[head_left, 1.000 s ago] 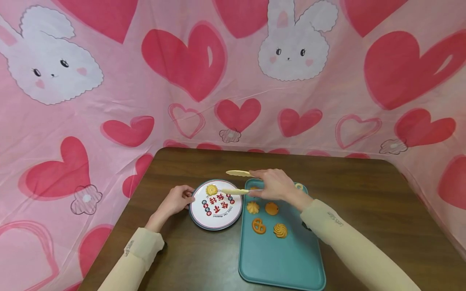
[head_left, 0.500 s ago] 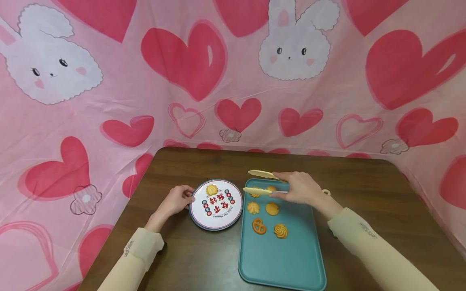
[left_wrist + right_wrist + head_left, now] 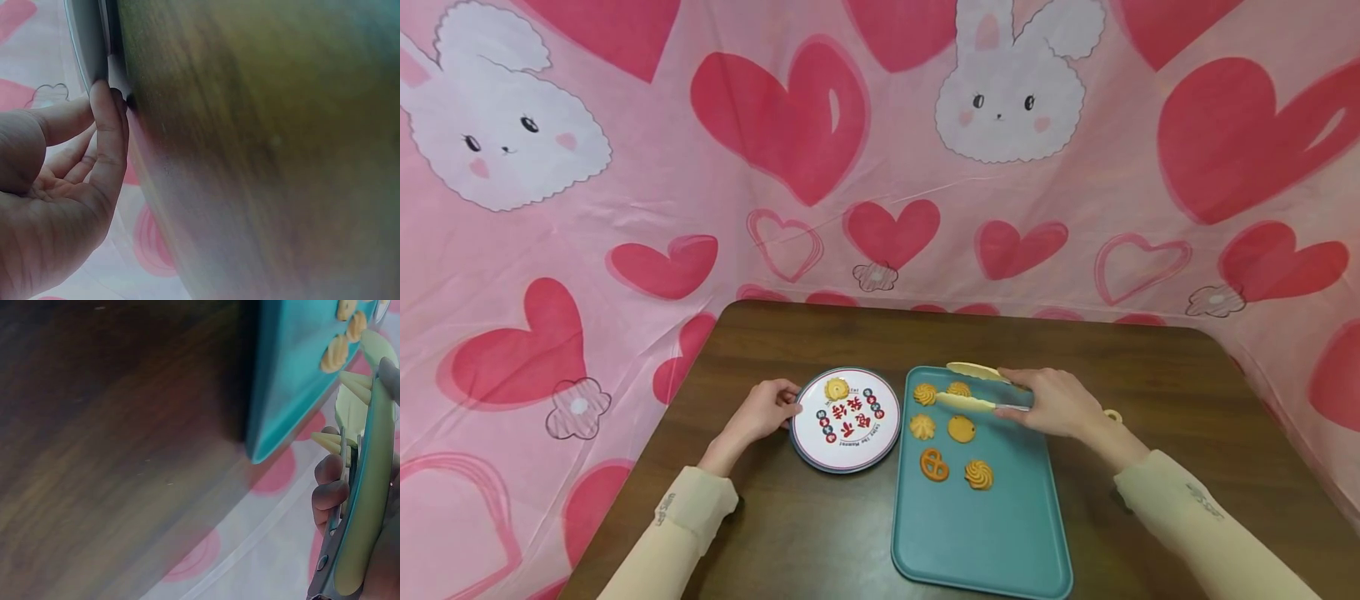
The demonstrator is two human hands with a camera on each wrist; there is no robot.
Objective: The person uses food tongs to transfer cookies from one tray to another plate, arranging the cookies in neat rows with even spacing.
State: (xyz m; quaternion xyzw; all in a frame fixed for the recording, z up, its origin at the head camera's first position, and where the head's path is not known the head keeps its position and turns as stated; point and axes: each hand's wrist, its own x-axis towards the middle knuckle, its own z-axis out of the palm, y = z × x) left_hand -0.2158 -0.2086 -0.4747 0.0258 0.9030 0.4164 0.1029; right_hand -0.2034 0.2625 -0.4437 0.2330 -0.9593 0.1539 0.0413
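My left hand (image 3: 767, 410) pinches the left rim of a white plate (image 3: 806, 431) with red and blue lettering. The left wrist view shows thumb and fingers at the plate's edge (image 3: 87, 37). A round flower-shaped cookie (image 3: 837, 389) lies near the plate's far rim. My right hand (image 3: 1052, 403) grips pale yellow tongs (image 3: 967, 402), their two arms spread apart with nothing held between them. They hover over the far end of a teal tray (image 3: 977, 537), by a swirled cookie (image 3: 958, 389) and another ridged cookie (image 3: 925, 394).
Nearer on the tray lie a star-shaped cookie (image 3: 922, 427), a flat round cookie (image 3: 961, 429), a pretzel (image 3: 934, 465) and a spiral cookie (image 3: 978, 475). The tray stands right of the plate on a brown wooden table (image 3: 790, 533). A pink heart-print cloth (image 3: 895, 250) hangs behind.
My right hand has drawn the tongs rightward from above the plate to over the tray's far end, and slightly nearer. My left hand and the plate have stayed put.
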